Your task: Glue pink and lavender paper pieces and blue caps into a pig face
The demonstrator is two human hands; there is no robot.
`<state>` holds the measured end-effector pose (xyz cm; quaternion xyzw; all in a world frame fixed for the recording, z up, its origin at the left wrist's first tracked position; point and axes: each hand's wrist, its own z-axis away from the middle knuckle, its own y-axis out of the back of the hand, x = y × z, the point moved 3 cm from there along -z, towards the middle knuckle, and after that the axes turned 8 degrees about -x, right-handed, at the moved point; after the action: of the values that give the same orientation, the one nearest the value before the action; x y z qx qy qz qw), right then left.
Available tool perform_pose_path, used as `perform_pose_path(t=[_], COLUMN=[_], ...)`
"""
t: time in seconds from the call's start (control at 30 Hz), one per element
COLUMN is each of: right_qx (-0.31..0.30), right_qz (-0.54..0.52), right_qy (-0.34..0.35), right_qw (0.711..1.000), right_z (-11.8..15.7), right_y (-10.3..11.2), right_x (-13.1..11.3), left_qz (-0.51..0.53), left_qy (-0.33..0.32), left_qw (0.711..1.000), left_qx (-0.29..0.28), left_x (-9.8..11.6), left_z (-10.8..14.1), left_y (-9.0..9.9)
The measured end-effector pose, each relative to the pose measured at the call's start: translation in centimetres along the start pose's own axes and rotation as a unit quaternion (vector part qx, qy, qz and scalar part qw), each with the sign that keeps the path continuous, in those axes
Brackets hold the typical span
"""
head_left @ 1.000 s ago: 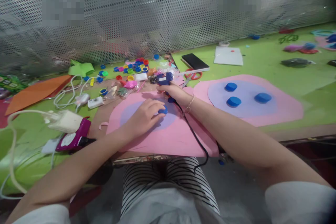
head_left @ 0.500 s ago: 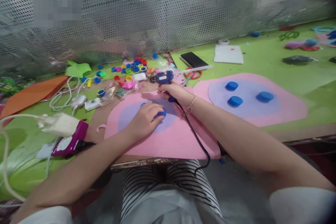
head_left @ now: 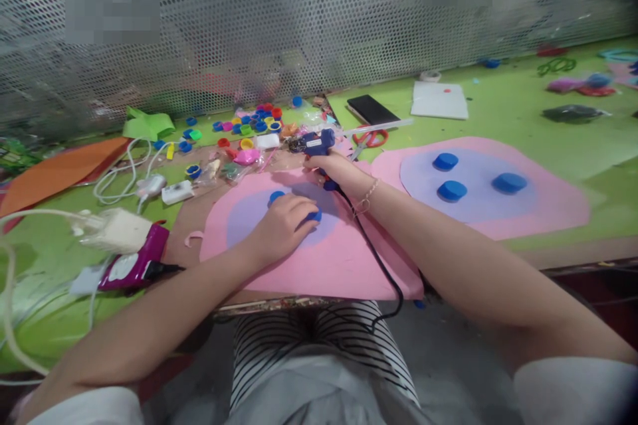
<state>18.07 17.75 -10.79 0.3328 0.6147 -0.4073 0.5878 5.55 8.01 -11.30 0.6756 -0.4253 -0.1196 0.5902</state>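
Observation:
My left hand (head_left: 282,229) rests on the near pink sheet (head_left: 319,272), its fingers curled over a blue bottle cap (head_left: 314,214) on the purple oval (head_left: 242,216). Another blue cap (head_left: 276,196) shows just beyond its knuckles. The fingertips are partly hidden. Farther forward, my right hand (head_left: 331,166) is closed round the handle of a blue glue gun (head_left: 319,141). Its nozzle points left, a clear glue stick (head_left: 386,126) sticks out behind, and a black cord (head_left: 371,255) trails over the sheet to the table edge.
A second pink sheet (head_left: 563,206) with three blue caps lies on the right. Behind are scissors (head_left: 371,137), a phone (head_left: 371,109), a white pad (head_left: 438,99) and several loose caps (head_left: 259,121). A purple power strip (head_left: 134,262) with a white plug stands left. Perforated metal (head_left: 299,26) closes the back.
The view has shifted slightly, and more of the cap beyond my left knuckles shows. Both hands stay in nearly the same places, with the glue gun still in my right.

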Motion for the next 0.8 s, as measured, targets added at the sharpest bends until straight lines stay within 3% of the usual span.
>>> perform_pose_path(t=[0.8], right_qx=[-0.001], right_qz=[0.013], right_qy=[-0.004], right_qw=[1.0], right_z=[-0.11], right_y=[0.01], right_x=[0.27], left_qz=[0.007], left_qy=[0.002], left_qw=[1.0], left_qx=[0.008], left_x=[-0.03], left_z=[-0.3], left_y=[-0.14])
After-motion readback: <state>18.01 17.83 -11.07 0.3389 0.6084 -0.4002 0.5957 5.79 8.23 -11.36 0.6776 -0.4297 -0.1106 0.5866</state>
